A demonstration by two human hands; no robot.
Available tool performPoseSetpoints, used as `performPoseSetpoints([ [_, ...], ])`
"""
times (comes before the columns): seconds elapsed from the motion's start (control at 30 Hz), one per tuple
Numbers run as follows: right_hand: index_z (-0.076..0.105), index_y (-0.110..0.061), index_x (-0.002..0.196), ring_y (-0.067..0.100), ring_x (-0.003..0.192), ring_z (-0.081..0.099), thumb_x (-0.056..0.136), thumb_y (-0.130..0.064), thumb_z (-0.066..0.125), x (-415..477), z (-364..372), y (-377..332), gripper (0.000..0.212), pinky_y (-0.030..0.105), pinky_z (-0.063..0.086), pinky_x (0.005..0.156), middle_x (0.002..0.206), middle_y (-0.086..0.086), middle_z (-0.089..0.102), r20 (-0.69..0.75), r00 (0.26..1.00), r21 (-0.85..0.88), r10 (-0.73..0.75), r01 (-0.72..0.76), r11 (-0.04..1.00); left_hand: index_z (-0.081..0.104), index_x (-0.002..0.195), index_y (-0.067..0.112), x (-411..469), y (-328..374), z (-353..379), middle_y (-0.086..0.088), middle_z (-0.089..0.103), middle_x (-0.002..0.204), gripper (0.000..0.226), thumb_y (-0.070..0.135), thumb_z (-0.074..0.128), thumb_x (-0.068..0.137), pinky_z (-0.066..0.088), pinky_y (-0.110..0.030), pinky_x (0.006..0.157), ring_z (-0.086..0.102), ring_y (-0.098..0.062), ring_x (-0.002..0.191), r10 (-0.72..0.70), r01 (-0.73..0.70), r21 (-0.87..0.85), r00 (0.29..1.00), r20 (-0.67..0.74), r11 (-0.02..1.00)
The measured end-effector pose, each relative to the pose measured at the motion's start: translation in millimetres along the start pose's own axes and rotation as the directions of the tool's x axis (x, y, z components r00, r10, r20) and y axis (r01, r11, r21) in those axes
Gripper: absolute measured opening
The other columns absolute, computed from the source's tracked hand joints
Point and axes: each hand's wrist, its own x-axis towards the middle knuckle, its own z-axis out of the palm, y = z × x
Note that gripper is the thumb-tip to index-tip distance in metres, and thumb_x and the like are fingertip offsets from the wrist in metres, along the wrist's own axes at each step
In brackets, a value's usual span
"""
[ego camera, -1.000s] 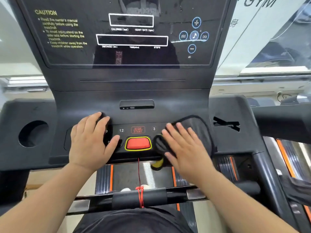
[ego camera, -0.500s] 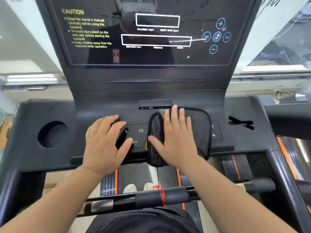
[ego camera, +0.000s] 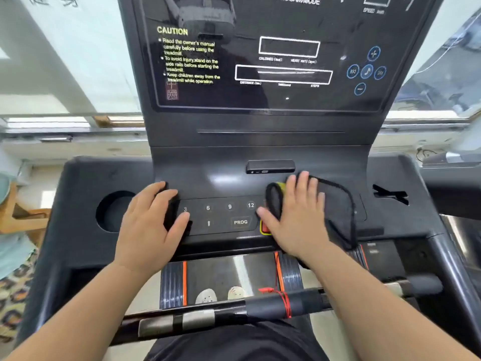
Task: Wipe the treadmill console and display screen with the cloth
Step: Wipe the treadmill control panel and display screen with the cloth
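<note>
The black treadmill console (ego camera: 229,178) fills the middle of the head view, with its dark display screen (ego camera: 260,100) rising behind it. A black cloth (ego camera: 338,209) lies on the right half of the button panel. My right hand (ego camera: 296,220) presses flat on it, thumb at its left fold. The cloth covers most of the red stop button (ego camera: 264,228), of which only a left sliver shows. My left hand (ego camera: 148,230) rests flat on the panel's left end, holding nothing, beside the keys marked 3, 6, 9, 12 and PROG.
A round cup holder (ego camera: 114,212) sits in the console's left wing, and a small port block (ego camera: 270,166) just beyond the cloth. A handlebar (ego camera: 197,319) with a red cord (ego camera: 283,298) crosses below my arms. The belt (ego camera: 229,272) and my shoes show underneath. Windows lie behind.
My right hand slid the cloth left from beside the stop button onto it and up the panel. My left hand shifted left, uncovering the number keys. The view swung right and tilted.
</note>
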Motion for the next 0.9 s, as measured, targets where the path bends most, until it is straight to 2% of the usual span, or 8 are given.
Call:
performPoseSetpoints([
  [0.1,0.003,-0.009,0.164,0.041,0.157,-0.010,0.079,-0.082,0.007,-15,5,-48,0.112,0.062,0.004,0.126,0.171,0.018,-0.010,0.109,0.949,-0.044,-0.295,0.301,0.953,0.064,0.126,0.013,-2,-6,-6,-0.004,0.055,0.145,0.057,0.052,0.043,0.090,0.038,-0.045,0.109,0.048,-0.028,0.133,0.015,-0.015,-0.038,1.000,0.016,0.999],
  [0.3,0.004,-0.025,0.165,0.027,0.158,-0.015,0.095,-0.075,0.019,-30,4,-62,0.087,0.051,-0.011,0.126,0.173,-0.002,-0.008,0.219,0.680,-0.046,-0.699,0.723,0.689,0.067,0.122,0.014,3,-17,-17,-0.001,0.060,0.140,0.052,0.047,0.041,0.092,0.043,-0.041,0.105,0.055,-0.026,0.128,0.055,-0.052,-0.082,0.998,0.037,0.995],
  [0.37,0.013,-0.030,0.164,0.028,0.160,-0.003,0.098,-0.071,0.026,-18,4,-43,0.079,0.056,-0.004,0.127,0.173,-0.004,0.004,0.139,0.725,-0.118,-0.675,0.689,0.715,0.066,0.122,0.015,1,-23,-18,0.002,0.058,0.142,0.050,0.046,0.041,0.092,0.041,-0.038,0.107,0.053,-0.023,0.132,0.064,-0.058,-0.127,0.997,0.044,0.990],
  [0.5,0.019,-0.023,0.164,0.043,0.157,0.009,0.099,-0.070,0.022,-9,10,-36,0.080,0.068,0.008,0.123,0.172,0.009,0.015,0.025,0.923,-0.243,-0.385,0.379,0.893,0.063,0.129,0.018,-5,-25,-19,0.008,0.051,0.151,0.052,0.047,0.039,0.093,0.033,-0.032,0.113,0.043,-0.013,0.142,0.050,-0.037,-0.215,0.997,0.059,0.976],
  [0.63,0.013,-0.017,0.164,0.043,0.157,0.002,0.098,-0.069,0.020,-16,20,-80,0.085,0.067,0.009,0.124,0.172,0.015,0.006,0.018,0.919,-0.145,-0.393,0.391,0.909,0.063,0.131,0.019,-7,-25,-23,0.008,0.053,0.149,0.052,0.047,0.039,0.093,0.034,-0.029,0.111,0.047,-0.012,0.138,0.006,0.005,-0.231,0.999,0.046,0.973],
  [0.7,0.010,-0.017,0.164,0.040,0.158,-0.002,0.099,-0.068,0.022,-18,21,-106,0.083,0.066,0.009,0.124,0.173,0.012,0.003,0.035,0.858,-0.122,-0.512,0.512,0.850,0.063,0.130,0.018,-9,-28,-25,0.006,0.054,0.148,0.051,0.045,0.039,0.094,0.035,-0.030,0.109,0.050,-0.014,0.135,0.000,0.008,-0.206,0.999,0.041,0.979],
  [0.8,0.002,-0.019,0.164,0.033,0.159,-0.008,0.105,-0.060,0.029,-21,22,-129,0.077,0.062,0.002,0.126,0.173,0.005,-0.004,0.115,0.672,-0.136,-0.731,0.740,0.659,0.060,0.134,0.011,-11,-34,-25,-0.004,0.056,0.146,0.053,0.042,0.040,0.095,0.038,-0.038,0.110,0.051,-0.023,0.134,0.065,-0.058,-0.146,0.997,0.047,0.988],
  [0.9,0.009,-0.019,0.164,0.031,0.159,0.005,0.105,-0.054,0.036,-25,23,-116,0.074,0.057,0.004,0.127,0.173,0.004,0.008,0.151,0.507,-0.176,-0.849,0.858,0.482,0.052,0.143,0.007,-14,-38,-22,-0.010,0.050,0.151,0.062,0.048,0.038,0.098,0.036,-0.048,0.114,0.047,-0.029,0.139,0.147,-0.142,-0.057,0.985,0.086,0.988],
])
